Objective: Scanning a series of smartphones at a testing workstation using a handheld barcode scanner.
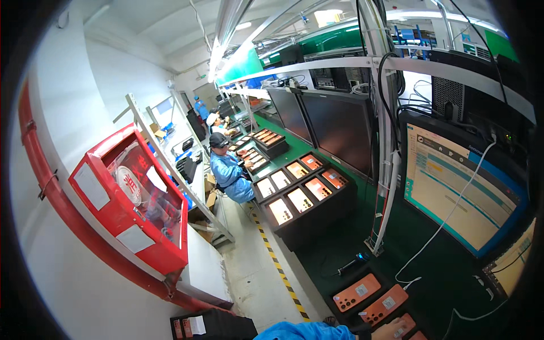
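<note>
My left hand (390, 330) comes in at the lower edge in a blue sleeve (309, 331) with a dark band at the wrist. Its fingers curl over an orange smartphone (407, 324) lying back side up; the lower part of the hand is cut off by the frame. Beside it lie a second orange smartphone (385, 305) and a third orange smartphone (357, 291), each with camera lenses and a white label. A white cable (436, 238) runs from the monitor down to the second smartphone's end. My right hand is out of view.
A slim dark device with a blue light (354, 263) lies behind the smartphones. A lit monitor (459, 190) stands at right, beside a white post (388, 198). Black trays (326, 218) of phones line the green bench. A person in blue (226, 170) sits farther along. A red cabinet (136, 198) hangs at left.
</note>
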The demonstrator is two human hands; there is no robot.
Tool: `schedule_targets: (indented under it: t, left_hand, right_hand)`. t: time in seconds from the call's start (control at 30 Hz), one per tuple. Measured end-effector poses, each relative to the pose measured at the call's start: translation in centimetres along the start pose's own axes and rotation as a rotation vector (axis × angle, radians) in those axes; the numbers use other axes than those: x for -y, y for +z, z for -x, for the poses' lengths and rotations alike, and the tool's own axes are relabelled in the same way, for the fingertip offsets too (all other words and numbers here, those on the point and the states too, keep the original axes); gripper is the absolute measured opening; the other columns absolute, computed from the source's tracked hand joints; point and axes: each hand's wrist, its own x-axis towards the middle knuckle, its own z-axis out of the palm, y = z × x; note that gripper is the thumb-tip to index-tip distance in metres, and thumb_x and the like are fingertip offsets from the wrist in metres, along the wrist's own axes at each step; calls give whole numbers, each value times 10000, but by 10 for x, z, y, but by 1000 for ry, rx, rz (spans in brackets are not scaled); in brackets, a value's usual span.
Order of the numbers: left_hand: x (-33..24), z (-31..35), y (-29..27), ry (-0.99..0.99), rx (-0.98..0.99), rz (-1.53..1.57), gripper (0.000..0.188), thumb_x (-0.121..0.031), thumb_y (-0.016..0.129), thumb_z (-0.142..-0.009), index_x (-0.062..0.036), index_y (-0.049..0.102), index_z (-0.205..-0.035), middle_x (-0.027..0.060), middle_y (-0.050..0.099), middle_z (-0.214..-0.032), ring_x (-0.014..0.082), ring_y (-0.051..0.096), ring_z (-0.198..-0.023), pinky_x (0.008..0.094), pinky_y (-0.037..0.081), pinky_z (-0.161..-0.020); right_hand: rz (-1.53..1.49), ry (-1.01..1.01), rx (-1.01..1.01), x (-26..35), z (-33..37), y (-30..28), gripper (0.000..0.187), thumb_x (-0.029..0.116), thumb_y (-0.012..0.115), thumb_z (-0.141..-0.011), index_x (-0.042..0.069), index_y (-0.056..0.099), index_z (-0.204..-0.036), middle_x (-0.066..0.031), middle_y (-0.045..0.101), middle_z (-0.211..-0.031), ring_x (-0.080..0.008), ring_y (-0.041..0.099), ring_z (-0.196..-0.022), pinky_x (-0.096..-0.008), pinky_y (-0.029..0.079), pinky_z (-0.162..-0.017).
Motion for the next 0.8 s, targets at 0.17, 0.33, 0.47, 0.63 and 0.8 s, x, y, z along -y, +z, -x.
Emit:
schedule_targets:
  t: [0.17, 0.33, 0.47, 0.63, 0.8]
  left_hand:
    - [-57, -24, -16, -400, -149, -98, 390, -253, 665, -747, -111, 540, -1087, 154, 595, -836, 411, 582, -847, 477, 480, -684]
    - [28, -31, 11, -173, 70, 20, 451, -288, 712, -682, -83, 548, -1050, 205, 618, -870, 409, 600, -801, 472, 488, -701]
    - [1, -37, -18, -170, 127, 119, 498, -225, 719, -658, -48, 564, -1097, 200, 634, -913, 372, 616, -839, 436, 502, -729]
    - [-23, -28, -39, -34, 102, 373, 316, -182, 696, -712, -24, 634, -979, 163, 654, -898, 286, 625, -814, 390, 508, -727]
    - [-36, -22, -49, -60, 108, 319, 320, -281, 701, -790, -23, 632, -965, 152, 651, -847, 256, 617, -764, 378, 499, -692]
  right_hand:
    - [-1, -24, -104, 7, -8, 2, 391, 252, 378, -1002, -48, 559, -1176, -211, 580, -1110, -304, 553, -891, -412, 467, -787]
    - [-370, 112, -166, 112, -17, 12, 356, 236, 368, -995, -32, 575, -1105, -191, 583, -1041, -303, 564, -881, -413, 471, -800]
    - [-347, -225, 331, 164, -4, 26, 373, 292, 446, -976, -51, 578, -1040, -151, 581, -991, -249, 553, -879, -371, 456, -777]
    - [-191, 8, 506, 271, 59, 45, 336, 269, 502, -964, -46, 601, -1023, -139, 618, -960, -269, 577, -852, -378, 457, -778]
    - [13, -290, 571, 304, 81, 57, 347, 247, 513, -960, -59, 638, -854, -174, 652, -903, -311, 606, -842, -385, 468, -779]
